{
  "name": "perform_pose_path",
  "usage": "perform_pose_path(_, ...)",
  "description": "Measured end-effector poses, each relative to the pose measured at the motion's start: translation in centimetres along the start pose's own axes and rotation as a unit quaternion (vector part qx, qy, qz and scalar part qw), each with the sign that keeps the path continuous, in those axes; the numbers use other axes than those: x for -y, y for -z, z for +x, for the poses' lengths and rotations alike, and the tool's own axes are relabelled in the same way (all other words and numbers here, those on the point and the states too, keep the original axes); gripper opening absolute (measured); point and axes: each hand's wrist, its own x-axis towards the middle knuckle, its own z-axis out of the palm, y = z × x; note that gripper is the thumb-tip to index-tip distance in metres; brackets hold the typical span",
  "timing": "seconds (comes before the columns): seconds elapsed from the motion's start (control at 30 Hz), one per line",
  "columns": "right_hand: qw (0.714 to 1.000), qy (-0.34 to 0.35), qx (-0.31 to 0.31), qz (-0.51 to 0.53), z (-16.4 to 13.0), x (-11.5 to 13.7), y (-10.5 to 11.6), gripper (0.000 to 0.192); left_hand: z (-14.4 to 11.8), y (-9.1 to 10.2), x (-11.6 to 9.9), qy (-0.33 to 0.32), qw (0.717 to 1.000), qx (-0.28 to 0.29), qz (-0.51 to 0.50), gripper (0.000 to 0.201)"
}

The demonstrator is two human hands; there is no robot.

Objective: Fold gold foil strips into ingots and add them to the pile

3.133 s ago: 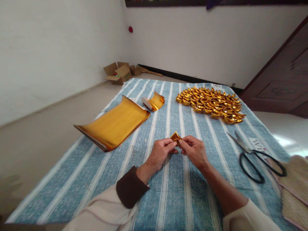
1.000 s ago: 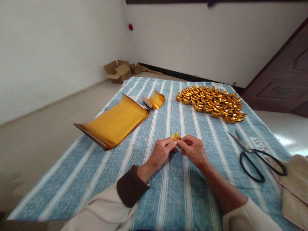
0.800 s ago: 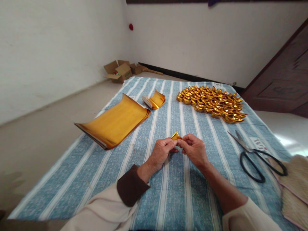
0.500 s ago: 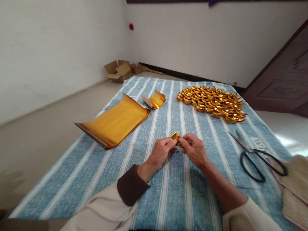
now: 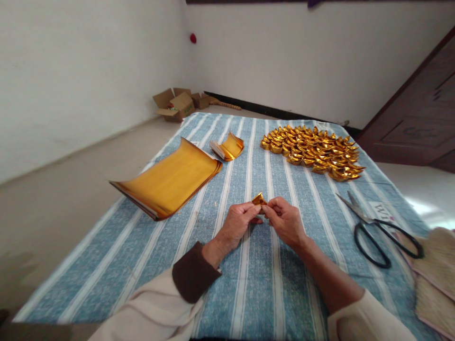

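Between my fingertips is a small folded piece of gold foil paper (image 5: 259, 199), its pointed tip facing away from me. My left hand (image 5: 237, 224) pinches its left side, while my right hand (image 5: 287, 220) pinches the right side. The two thumbs nearly meet in front of it, so its lower part is hidden. Beyond my hands, to the right, many finished gold paper ingots (image 5: 313, 151) lie in a wide cluster. A large stack of gold paper sheets (image 5: 167, 182) curls up at its edges on the left, with a smaller stack of gold paper (image 5: 231, 146) behind it.
Black-handled scissors (image 5: 366, 219) lie with blades parted on the striped tablecloth (image 5: 209, 265), right of my hands. A beige quilted cloth (image 5: 435, 279) covers the near right corner. Open cardboard boxes (image 5: 177, 105) stand on the floor by the wall.
The upright gold tip between my fingers now looks lower and more folded down. My hands have stayed in nearly the same place; everything else lies as before.
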Motion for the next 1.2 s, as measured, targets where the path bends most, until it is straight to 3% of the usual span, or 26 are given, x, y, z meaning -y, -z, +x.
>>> perform_pose_path(0.57, 0.999, 0.014, -0.011, -0.033, -0.06, -0.36, -0.11, 0.024, -0.02, 0.12, 0.17, -0.007, 1.000, 0.003, -0.004, 0.028)
perform_pose_path(0.87, 0.999, 0.017, 0.025, -0.030, -0.11, 0.31, 0.09, 0.026, 0.40, 0.61, 0.34, 0.043, 0.990, 0.006, -0.137, 0.029)
perform_pose_path(1.2, 0.998, 0.016, -0.012, -0.057, -0.18, -0.14, -0.13, 0.029, 0.34, 0.39, 0.11, 0.039, 0.990, 0.011, -0.136, 0.025)
